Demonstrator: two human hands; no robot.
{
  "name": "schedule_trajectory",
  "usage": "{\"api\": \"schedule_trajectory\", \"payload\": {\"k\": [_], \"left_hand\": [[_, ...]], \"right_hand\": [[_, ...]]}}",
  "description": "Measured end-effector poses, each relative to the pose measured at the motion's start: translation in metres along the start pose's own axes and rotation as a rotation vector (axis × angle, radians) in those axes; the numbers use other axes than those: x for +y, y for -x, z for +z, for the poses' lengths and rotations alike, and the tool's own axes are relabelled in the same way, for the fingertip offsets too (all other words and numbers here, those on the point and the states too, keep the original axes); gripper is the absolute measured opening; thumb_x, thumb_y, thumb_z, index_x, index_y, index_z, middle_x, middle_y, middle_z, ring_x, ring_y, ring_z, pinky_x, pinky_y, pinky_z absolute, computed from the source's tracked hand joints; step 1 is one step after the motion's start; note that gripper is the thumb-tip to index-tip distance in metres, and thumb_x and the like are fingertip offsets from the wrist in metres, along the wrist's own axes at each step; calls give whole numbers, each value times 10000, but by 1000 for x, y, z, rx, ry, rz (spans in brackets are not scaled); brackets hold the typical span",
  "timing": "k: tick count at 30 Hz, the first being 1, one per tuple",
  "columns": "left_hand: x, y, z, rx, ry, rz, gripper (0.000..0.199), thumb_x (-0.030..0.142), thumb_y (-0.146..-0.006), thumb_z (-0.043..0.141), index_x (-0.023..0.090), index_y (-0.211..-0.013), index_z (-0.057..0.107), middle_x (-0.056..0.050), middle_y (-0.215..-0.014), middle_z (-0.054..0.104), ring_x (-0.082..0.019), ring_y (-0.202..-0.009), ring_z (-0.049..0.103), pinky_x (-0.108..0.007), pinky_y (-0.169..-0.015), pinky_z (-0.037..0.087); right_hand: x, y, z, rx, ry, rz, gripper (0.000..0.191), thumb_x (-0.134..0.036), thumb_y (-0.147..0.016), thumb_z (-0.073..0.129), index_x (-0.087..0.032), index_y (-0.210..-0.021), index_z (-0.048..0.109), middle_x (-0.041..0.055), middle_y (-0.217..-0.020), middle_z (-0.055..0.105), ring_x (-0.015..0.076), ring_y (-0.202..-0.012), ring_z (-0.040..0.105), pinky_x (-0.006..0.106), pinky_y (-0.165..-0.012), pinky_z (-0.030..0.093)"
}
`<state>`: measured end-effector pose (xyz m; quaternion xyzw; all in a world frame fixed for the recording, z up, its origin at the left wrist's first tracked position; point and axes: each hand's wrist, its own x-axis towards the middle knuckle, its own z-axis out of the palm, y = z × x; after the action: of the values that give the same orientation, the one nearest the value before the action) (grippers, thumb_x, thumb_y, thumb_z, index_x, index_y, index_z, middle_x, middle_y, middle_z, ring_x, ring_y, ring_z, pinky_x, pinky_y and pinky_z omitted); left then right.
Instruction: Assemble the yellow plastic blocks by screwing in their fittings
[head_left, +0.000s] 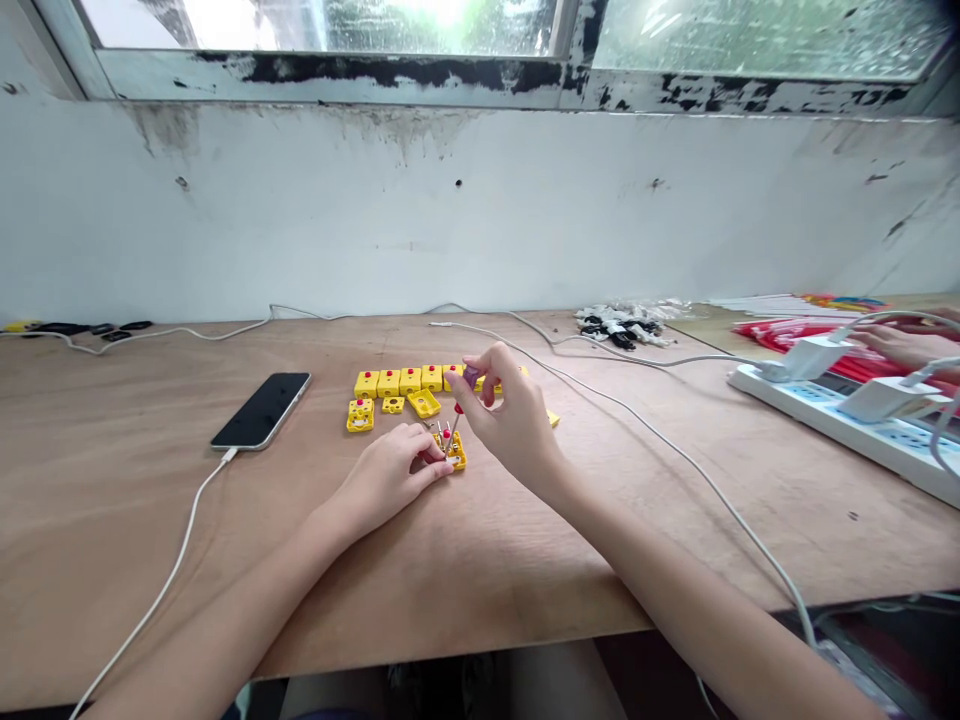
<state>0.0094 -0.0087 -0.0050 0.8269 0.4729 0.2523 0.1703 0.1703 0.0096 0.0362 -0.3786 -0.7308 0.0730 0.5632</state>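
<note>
Low over the table, my left hand (394, 462) has its fingers closed on the left side of an open yellow box (458, 456) with a red button and small metal parts inside. My right hand (510, 415) grips the purple top of a thin screwdriver (457, 415), whose shaft slants down into that box; the exact tip is hard to make out. Behind my hands stands a row of several yellow boxes (410, 380) with red buttons, partly covered by my right hand. Closer in lie another open yellow box (360, 416), a small yellow piece (393, 405) and a yellow shell (424, 403).
A phone (261, 412) on a white charging cable (184, 545) lies to the left. At the right are a white power strip (862, 425) with plugs, a pile of black and white parts (626, 325), red strips (787, 340) and another person's hand (907, 345). Cables cross the table.
</note>
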Motion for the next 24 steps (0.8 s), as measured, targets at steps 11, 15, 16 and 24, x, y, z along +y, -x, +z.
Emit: {"api": "schedule_trajectory", "payload": {"k": [11,15,16,24], "left_hand": [[-1,-1,0,12,-13,12,194,350,-838,565,203,-714,590,-5,-753,599,-178,-730,537,-292,-649,417],[-1,-1,-1,7,-10,17,195,352,-843,561,201,-726,594,-6,-762,598,-179,-742,539,-293,-656,412],[-1,-1,-1,5,-9,15,194,352,-843,562,200,-727,594,-6,-764,597,-180,-746,540,-293,-659,411],[1,-1,-1,0,-7,-11,186,335,-836,577,199,-709,581,2,-747,587,-179,-738,534,-285,-640,402]], "right_hand": [[2,1,3,-71,-137,108,115,-303,-858,511,-227,-836,427,39,-925,651,126,-665,609,279,-585,487],[0,2,4,1,-5,34,128,-288,-847,538,-222,-798,440,17,-788,647,132,-641,587,266,-560,445],[0,2,4,13,2,29,138,-294,-841,551,-222,-797,443,14,-778,644,132,-637,581,270,-569,447],[-1,2,4,-136,-205,49,69,-266,-867,503,-226,-875,447,56,-1014,645,144,-801,634,300,-699,513]]}}
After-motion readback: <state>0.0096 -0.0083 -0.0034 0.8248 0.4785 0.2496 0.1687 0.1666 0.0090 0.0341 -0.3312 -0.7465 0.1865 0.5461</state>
